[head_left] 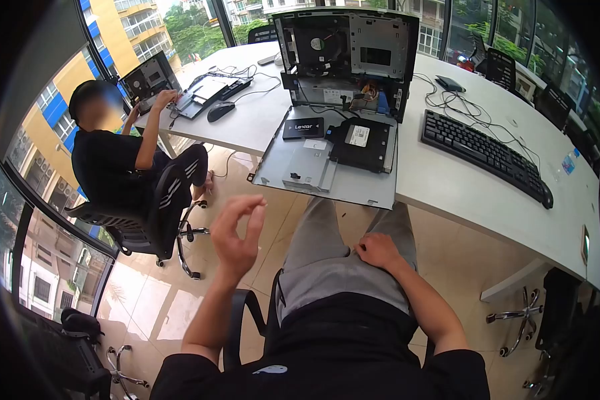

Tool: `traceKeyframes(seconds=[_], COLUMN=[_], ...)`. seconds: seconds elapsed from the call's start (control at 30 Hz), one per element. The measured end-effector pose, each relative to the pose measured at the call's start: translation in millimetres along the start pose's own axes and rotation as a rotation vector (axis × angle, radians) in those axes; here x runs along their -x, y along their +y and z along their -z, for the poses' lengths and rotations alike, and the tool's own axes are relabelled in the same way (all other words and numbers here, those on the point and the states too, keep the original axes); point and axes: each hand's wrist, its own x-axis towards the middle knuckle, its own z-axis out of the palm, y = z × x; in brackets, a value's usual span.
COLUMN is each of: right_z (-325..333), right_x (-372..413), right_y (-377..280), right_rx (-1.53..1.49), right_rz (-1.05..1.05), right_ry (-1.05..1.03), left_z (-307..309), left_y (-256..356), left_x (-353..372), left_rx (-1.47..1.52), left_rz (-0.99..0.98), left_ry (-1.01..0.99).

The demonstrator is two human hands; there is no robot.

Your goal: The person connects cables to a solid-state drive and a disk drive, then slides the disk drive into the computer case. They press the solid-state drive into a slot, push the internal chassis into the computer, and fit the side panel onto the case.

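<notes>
My left hand (pixel 237 233) is raised in the air below the left front corner of the metal panel (pixel 273 175), its thumb and forefinger drawn together in a pinch; anything between the tips is too small to make out. On my lap rests my right hand (pixel 380 252), fingers curled in against the grey trousers (pixel 313 267), and whatever they may hold is hidden. Neither hand touches the opened computer (pixel 313 50), which stands upright on the desk. A Lexar drive (pixel 303 127) and a black drive unit (pixel 359 139) lie on the panel.
A black keyboard (pixel 487 148) and tangled cables lie to the right on the white desk (pixel 433 190). At left, a co-worker (pixel 110 150) in a chair handles another opened computer (pixel 147 77). A mouse (pixel 221 111) sits between. Office chairs stand around.
</notes>
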Motion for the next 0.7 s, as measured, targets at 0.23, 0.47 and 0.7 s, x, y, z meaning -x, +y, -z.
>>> traceKeyframes(seconds=[0.23, 0.47, 0.7], right_z=[26.4, 75.2, 155.1], right_x=[8.4, 32.5, 53.8], right_y=[-8.1, -26.4, -61.2], right_rx=[-0.065, -0.100, -0.171], right_rz=[0.069, 0.150, 0.232], right_ry=[-0.048, -0.045, -0.081], left_z=[-29.1, -62.3, -75.1], left_y=[-6.5, -65.8, -96.2], left_x=[-113.2, -172.2, -201.3], left_rx=[-0.222, -0.377, -0.565], left_rz=[-0.246, -0.159, -0.114], left_ry=[-0.315, -0.578, -0.751])
